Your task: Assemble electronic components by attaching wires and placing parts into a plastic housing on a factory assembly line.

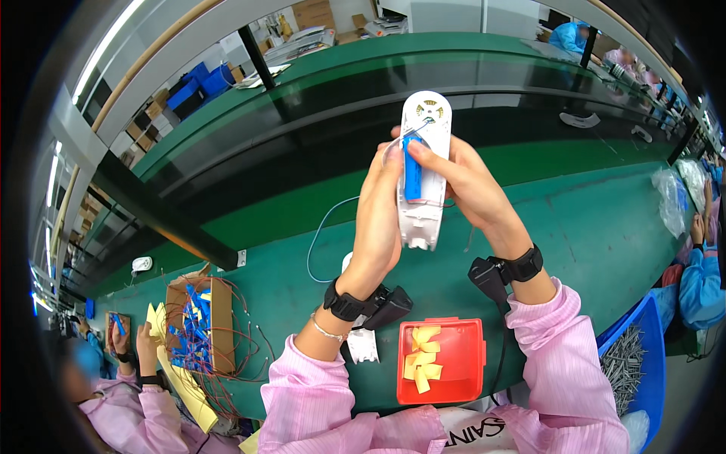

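Observation:
Both my hands hold a white plastic housing [420, 227] upright above the green bench. My left hand [374, 216] is closed round its left side, the thumb near the edge. From the right, my right hand [482, 189] grips it, with a thumb resting on the blue cylindrical battery [413, 180] lying in the housing. Thin wires run from the battery toward a small round board [430, 113] at the housing's top. Fingers behind the housing are mostly hidden. Beneath my left wrist, another white housing part [363, 346] lies partly covered on the bench.
A red tray [465, 352] holds yellow pieces [423, 365]. To its left stands a cardboard box [222, 333] of wired blue batteries [195, 314]. A blue bin [656, 378] of metal pieces is at right. Beyond runs a dark conveyor [302, 125]. Co-workers sit on both sides.

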Tool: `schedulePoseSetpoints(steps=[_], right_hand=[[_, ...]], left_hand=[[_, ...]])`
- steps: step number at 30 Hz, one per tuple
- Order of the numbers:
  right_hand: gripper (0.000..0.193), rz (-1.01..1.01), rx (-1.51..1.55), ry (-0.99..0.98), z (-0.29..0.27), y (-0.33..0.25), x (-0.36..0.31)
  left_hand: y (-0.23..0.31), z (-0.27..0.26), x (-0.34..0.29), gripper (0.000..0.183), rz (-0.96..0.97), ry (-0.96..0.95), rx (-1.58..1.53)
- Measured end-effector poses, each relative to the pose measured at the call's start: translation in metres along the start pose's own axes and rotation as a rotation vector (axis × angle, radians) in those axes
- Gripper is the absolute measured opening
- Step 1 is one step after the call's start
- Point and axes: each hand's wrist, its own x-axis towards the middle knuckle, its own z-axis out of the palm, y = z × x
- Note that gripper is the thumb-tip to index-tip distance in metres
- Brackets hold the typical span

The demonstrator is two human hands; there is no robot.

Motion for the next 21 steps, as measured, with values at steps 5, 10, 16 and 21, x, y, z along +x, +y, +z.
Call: schedulePoseSetpoints(steps=[5, 10, 16, 21], right_hand=[[0.036, -0.181, 0.062, 0.085, -0.001, 0.004, 0.002], [0.034, -0.214, -0.008, 0.207, 0.008, 0.013, 0.003], [0.108, -0.056, -0.295, 0.278, -0.017, -0.006, 0.002], [0.049, -0.157, -0.227, 0.313, -0.049, -0.031, -0.004]], left_hand=[[-0.014, 0.000, -0.001, 0.036, 0.218, -0.027, 0.634], [-0.010, -0.005, 0.001, 0.032, 0.236, -0.023, 0.700], [-0.012, -0.126, 0.066, 0.038, -0.206, 0.042, -0.017], [-0.045, -0.227, 0.088, 0.037, -0.084, 0.724, -0.393]])
